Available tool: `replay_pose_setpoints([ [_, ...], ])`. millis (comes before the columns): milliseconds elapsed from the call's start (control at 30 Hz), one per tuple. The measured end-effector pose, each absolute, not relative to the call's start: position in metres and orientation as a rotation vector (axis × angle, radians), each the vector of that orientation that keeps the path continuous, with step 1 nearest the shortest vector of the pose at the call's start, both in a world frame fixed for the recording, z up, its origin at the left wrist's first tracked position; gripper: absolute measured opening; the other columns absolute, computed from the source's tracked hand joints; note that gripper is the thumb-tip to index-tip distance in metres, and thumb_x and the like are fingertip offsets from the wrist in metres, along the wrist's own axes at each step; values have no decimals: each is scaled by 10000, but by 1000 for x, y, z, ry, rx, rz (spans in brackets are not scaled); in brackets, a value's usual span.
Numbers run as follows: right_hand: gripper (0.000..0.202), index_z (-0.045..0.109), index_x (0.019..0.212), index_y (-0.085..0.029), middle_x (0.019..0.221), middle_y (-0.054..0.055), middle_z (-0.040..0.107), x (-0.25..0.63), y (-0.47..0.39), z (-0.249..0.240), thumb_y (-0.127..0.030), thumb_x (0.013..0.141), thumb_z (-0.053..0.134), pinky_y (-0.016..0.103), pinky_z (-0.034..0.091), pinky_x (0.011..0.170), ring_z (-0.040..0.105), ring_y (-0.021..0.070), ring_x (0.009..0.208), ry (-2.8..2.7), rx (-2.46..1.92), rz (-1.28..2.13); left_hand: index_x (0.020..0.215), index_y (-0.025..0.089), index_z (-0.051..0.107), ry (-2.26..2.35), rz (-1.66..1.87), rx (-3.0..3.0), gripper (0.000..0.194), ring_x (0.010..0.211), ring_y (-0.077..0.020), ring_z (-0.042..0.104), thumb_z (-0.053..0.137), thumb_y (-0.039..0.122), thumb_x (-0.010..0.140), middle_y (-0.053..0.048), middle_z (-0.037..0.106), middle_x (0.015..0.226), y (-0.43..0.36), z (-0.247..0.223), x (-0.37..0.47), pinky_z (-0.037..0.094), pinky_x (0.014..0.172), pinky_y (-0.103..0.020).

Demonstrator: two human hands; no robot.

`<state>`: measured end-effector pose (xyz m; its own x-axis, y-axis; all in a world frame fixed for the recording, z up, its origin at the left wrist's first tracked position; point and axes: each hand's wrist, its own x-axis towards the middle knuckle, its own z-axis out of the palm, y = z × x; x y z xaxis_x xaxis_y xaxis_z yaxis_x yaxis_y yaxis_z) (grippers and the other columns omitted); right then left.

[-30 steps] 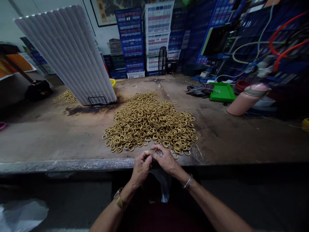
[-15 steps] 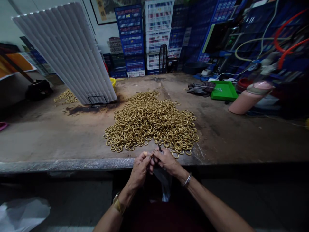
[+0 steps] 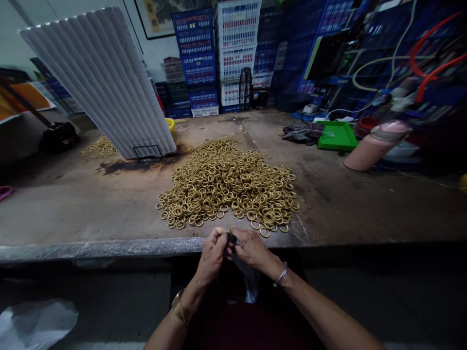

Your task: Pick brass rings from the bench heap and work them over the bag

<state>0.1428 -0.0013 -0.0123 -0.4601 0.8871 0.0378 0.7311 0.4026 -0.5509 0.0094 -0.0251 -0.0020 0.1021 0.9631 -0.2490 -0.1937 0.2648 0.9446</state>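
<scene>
A wide pile of gold-coloured rings [image 3: 233, 182] lies on the worktable [image 3: 73, 209]. At the table's front edge, just below the pile, my left hand [image 3: 213, 250] is closed in a pinch; a ring seems to be at its fingertips, mostly hidden. Close beside it, my right hand [image 3: 253, 249] is wrapped round a small dark tool [image 3: 232, 238] whose tip meets the left fingertips. A pale, translucent strip [image 3: 249, 279] hangs below the right hand.
A tall white corrugated panel [image 3: 105, 82] leans in a wire stand, with more rings [image 3: 100, 147] behind it. At the right are a green tray [image 3: 337, 135], a dark cloth [image 3: 301, 133] and a pink bottle [image 3: 375, 146]. Stacked crates [image 3: 199, 63] stand behind.
The dark tool's tip has swung from pointing up and away to the left fingertips. My right hand has turned slightly over it. My left hand has hardly moved.
</scene>
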Motion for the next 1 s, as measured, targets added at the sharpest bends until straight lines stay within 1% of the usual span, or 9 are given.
replay_pose_setpoints([
  [200,181,562,869,-168,734,42,630,138,0,-10,-160,755,422,235,254,559,540,138,655,-2418,-1545,628,740,168,475,1136,1060,892,344,453,-57,441,539,506,721,40,498,608,-27,-5,7,376,439,-177],
  [333,178,549,901,-183,783,41,640,137,-4,-5,-196,774,425,237,269,575,560,147,700,-2437,-1527,627,747,167,477,1083,1051,851,326,454,-56,441,552,484,724,43,500,609,-29,-9,5,382,451,-180],
  [533,195,538,931,-175,839,62,645,135,-9,-2,-214,787,413,242,306,611,577,162,752,-2425,-1591,606,739,164,478,1139,1022,920,284,456,-56,445,536,442,756,46,503,591,-27,-18,4,387,446,-169],
  [633,211,549,934,-181,827,62,647,136,-6,-3,-225,792,399,246,317,614,582,170,750,-2422,-1640,605,730,161,490,1102,1016,933,262,458,-54,435,540,416,765,42,506,598,-30,-13,4,385,443,-169],
  [767,230,552,952,-186,823,60,643,149,-2,-1,-197,769,413,247,329,642,581,176,770,-2333,-1778,520,720,161,503,911,1026,832,204,477,-62,443,551,349,781,37,503,595,-37,5,2,400,467,-189],
  [833,240,538,977,-191,857,54,636,161,-4,1,-179,762,431,238,332,671,573,168,809,-2241,-1806,455,734,162,511,835,1024,713,173,523,-81,488,569,320,774,16,542,646,-38,12,0,411,478,-201],
  [900,216,523,972,-196,902,44,625,173,-10,0,-173,773,442,228,333,689,563,159,848,-2145,-1797,380,763,154,534,811,1019,603,165,605,-113,545,600,305,751,-26,595,760,-35,13,0,421,483,-210],
  [967,184,504,974,-200,942,41,610,184,-16,-2,-197,799,448,227,337,691,555,157,870,-2058,-1849,295,790,136,563,806,1018,521,178,690,-147,580,628,289,727,-69,615,860,-31,9,1,435,503,-218],
  [1000,165,500,969,-206,946,40,603,189,-18,-5,-225,813,449,231,339,681,554,158,862,-2029,-1895,251,793,126,575,802,1020,488,180,712,-156,587,636,279,720,-81,619,875,-29,6,2,441,515,-222],
])
